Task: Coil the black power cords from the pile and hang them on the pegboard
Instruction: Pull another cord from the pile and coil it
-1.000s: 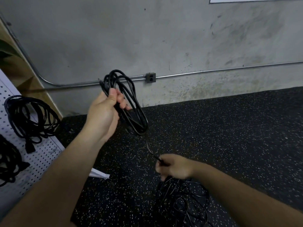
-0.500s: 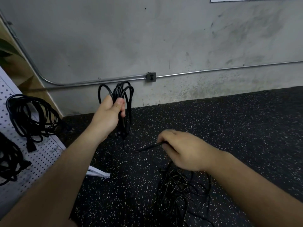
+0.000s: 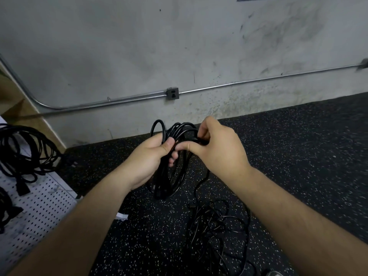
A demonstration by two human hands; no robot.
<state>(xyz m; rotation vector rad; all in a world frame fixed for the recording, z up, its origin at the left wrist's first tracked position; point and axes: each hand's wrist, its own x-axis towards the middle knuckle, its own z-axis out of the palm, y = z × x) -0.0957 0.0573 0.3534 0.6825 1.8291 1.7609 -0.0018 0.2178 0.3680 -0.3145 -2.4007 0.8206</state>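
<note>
Now right hand (image 3: pixel 217 150) up from pile (image 3: pixel 217 232), joining left hand (image 3: pixel 148 158); both grips clench coiled cord (image 3: pixel 175 176).

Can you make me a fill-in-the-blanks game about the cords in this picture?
1. The coil is gripped by the ____ hand.
2. The right hand pinches a strand at the coil's ____.
3. The loose pile lies on the speckled ____.
4. Finished cords hang on the white ____ at the left.

Missing words: left; top; floor; pegboard
</note>
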